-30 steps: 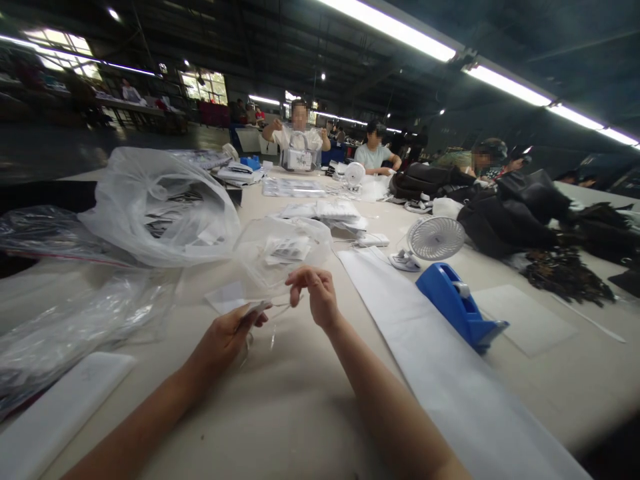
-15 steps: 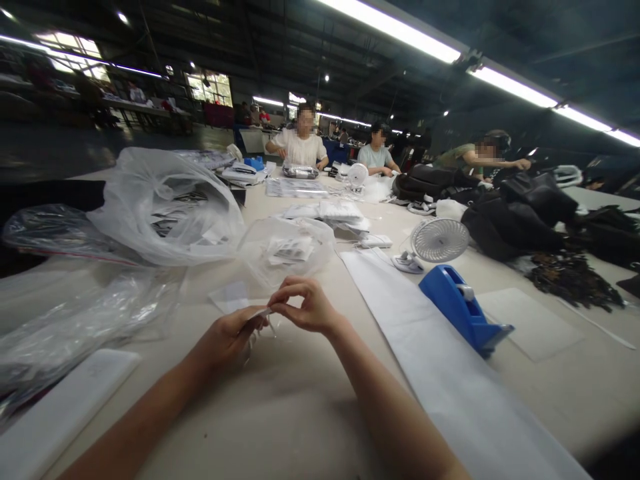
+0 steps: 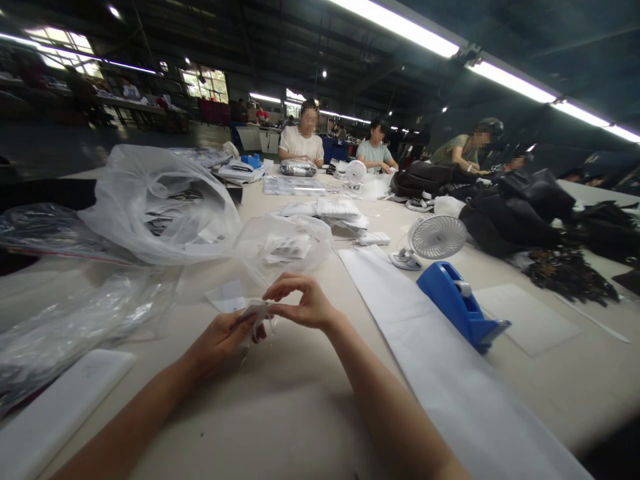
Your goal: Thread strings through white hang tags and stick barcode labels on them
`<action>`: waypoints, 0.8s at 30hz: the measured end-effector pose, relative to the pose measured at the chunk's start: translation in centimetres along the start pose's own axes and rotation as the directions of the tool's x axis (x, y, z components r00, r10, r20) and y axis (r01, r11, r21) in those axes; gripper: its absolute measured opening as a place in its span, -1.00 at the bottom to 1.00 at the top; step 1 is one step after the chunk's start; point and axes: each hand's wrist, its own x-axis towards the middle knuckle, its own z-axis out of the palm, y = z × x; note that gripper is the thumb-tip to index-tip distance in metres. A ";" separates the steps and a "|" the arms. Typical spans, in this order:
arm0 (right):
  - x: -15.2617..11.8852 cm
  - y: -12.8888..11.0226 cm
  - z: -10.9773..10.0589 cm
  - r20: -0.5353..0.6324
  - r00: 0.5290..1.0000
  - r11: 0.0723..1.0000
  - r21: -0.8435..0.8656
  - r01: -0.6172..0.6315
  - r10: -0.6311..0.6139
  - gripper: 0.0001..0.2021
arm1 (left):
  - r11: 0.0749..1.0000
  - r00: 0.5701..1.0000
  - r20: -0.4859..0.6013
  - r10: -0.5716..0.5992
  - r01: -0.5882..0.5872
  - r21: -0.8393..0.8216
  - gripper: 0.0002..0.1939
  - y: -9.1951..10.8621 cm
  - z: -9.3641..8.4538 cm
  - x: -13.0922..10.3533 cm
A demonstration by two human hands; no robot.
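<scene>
My left hand [image 3: 225, 337] is closed round a small white tag [image 3: 257, 309], with thin clear strands or plastic hanging below it. My right hand [image 3: 303, 303] meets the tag's right edge with thumb and forefinger, the other fingers curled above. What exactly lies between those two fingertips is too small to make out. Just behind my hands, a clear plastic bag [image 3: 245, 257] holds several white printed slips [image 3: 289, 247]. A flat white slip [image 3: 227, 295] lies on the table left of the tag.
A large plastic bag [image 3: 117, 207] of labels stands at left, with clear bags [image 3: 100, 313] before it. To the right are a white paper sheet [image 3: 400, 333], a blue tape dispenser [image 3: 457, 303], a fan [image 3: 437, 236] and black bags [image 3: 515, 207]. Co-workers sit across the table.
The tag has tilted so more of its face shows. My right thumb and forefinger have parted slightly at its edge. One co-worker at the far right has drawn an outstretched arm in.
</scene>
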 end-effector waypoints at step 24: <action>0.8 0.8 0.5 -0.417 0.806 0.830 0.535 -0.156 0.420 -0.60 | 0.892 0.940 0.043 -0.338 0.335 -0.304 -0.36 0.9 0.7 0.0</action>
